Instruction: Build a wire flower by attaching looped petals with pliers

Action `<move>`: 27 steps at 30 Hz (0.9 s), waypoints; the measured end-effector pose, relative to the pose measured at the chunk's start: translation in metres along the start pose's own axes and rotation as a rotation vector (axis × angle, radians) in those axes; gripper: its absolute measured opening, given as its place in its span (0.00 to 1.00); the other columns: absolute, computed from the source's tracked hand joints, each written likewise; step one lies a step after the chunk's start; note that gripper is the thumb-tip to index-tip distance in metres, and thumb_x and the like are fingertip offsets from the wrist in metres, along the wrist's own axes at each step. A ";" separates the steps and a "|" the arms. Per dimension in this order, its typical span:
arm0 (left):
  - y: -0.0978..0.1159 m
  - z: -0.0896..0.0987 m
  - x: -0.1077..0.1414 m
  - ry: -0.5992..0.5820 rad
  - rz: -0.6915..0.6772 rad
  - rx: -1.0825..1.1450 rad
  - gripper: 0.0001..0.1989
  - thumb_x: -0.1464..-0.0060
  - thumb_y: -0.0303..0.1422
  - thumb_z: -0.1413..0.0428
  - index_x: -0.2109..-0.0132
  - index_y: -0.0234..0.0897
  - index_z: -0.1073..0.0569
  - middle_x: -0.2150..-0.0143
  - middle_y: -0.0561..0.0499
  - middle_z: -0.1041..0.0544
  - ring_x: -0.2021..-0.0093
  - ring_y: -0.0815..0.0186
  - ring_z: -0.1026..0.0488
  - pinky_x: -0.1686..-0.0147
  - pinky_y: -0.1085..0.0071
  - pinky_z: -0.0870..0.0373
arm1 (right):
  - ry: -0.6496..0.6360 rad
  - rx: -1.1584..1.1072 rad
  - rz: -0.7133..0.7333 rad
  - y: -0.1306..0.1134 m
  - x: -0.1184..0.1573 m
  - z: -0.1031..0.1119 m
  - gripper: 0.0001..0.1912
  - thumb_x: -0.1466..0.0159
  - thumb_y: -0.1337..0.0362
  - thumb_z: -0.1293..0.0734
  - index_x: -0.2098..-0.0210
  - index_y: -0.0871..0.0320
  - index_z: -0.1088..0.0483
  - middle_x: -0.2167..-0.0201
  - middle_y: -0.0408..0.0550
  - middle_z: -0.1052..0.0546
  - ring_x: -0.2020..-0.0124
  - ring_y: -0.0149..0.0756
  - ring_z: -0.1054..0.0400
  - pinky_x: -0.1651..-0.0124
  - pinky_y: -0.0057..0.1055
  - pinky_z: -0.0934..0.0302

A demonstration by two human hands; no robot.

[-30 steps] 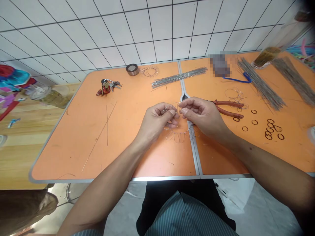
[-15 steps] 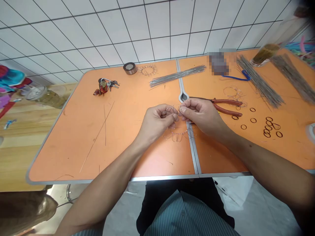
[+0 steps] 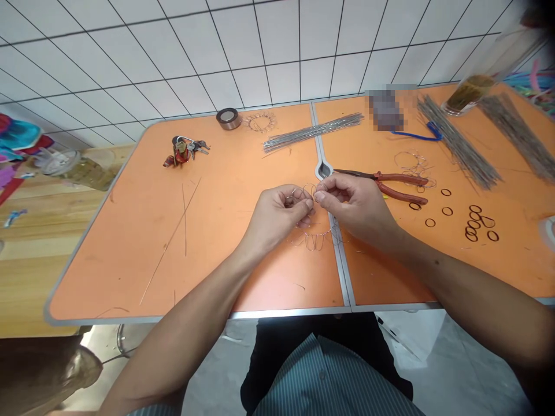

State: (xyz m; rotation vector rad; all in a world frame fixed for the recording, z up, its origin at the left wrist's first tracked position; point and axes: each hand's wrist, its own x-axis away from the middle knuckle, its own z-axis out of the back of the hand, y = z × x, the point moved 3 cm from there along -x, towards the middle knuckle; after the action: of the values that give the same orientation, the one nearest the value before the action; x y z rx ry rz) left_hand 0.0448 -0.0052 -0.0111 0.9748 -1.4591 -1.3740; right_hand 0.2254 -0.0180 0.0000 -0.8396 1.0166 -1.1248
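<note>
Metal wire ring (image 3: 319, 233) is pinched by both hands (image 3: 280, 211) (image 3: 359, 202), each curled nearly closed.

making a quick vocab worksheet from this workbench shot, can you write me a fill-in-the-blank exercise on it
1. The left hand holds thin, looped ____ at its fingertips.
2. The pliers lie closer to the person's ____ hand.
3. The bunch of keys lies on a tabletop coloured ____.
4. The wall behind is covered in white ____.

Missing words: wire; right; orange; tiles.
</note>
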 end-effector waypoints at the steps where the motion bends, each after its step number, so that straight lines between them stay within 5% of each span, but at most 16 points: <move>1: 0.001 -0.001 0.000 0.001 -0.012 -0.009 0.08 0.40 0.29 0.33 0.68 0.36 0.20 0.73 0.50 0.19 0.74 0.70 0.23 0.70 0.74 0.24 | -0.012 -0.011 -0.021 0.000 0.000 0.000 0.06 0.32 0.62 0.29 0.66 0.54 0.22 0.67 0.45 0.19 0.66 0.36 0.29 0.62 0.36 0.35; 9: -0.002 0.001 -0.001 -0.045 0.071 0.075 0.05 0.39 0.29 0.34 0.64 0.34 0.20 0.68 0.47 0.15 0.73 0.69 0.20 0.69 0.73 0.21 | 0.041 -0.129 0.018 0.004 0.000 -0.001 0.06 0.33 0.62 0.26 0.57 0.54 0.19 0.57 0.48 0.15 0.55 0.41 0.21 0.49 0.40 0.27; 16: 0.001 0.004 0.001 -0.065 0.110 0.132 0.09 0.37 0.36 0.32 0.60 0.34 0.19 0.62 0.44 0.12 0.68 0.67 0.16 0.64 0.72 0.18 | 0.088 0.012 0.073 0.003 0.000 0.003 0.05 0.30 0.60 0.27 0.59 0.52 0.18 0.59 0.48 0.15 0.57 0.42 0.22 0.55 0.40 0.30; 24: -0.003 0.005 -0.002 -0.062 0.153 0.124 0.07 0.35 0.32 0.34 0.61 0.34 0.20 0.63 0.44 0.12 0.71 0.66 0.16 0.68 0.72 0.19 | 0.036 0.196 0.273 -0.004 0.003 0.003 0.08 0.27 0.63 0.29 0.63 0.51 0.18 0.65 0.46 0.18 0.61 0.41 0.26 0.58 0.40 0.34; 27: -0.002 0.004 -0.001 -0.059 0.168 0.118 0.06 0.35 0.32 0.34 0.61 0.34 0.20 0.63 0.44 0.12 0.72 0.67 0.16 0.69 0.73 0.19 | 0.031 0.158 0.211 -0.004 0.001 0.004 0.07 0.28 0.63 0.28 0.64 0.52 0.19 0.65 0.45 0.18 0.63 0.39 0.27 0.60 0.39 0.36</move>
State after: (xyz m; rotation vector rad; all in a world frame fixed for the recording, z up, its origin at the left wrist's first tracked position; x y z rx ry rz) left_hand 0.0411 -0.0029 -0.0128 0.8703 -1.6431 -1.2148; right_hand 0.2281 -0.0202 0.0051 -0.5761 1.0023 -1.0249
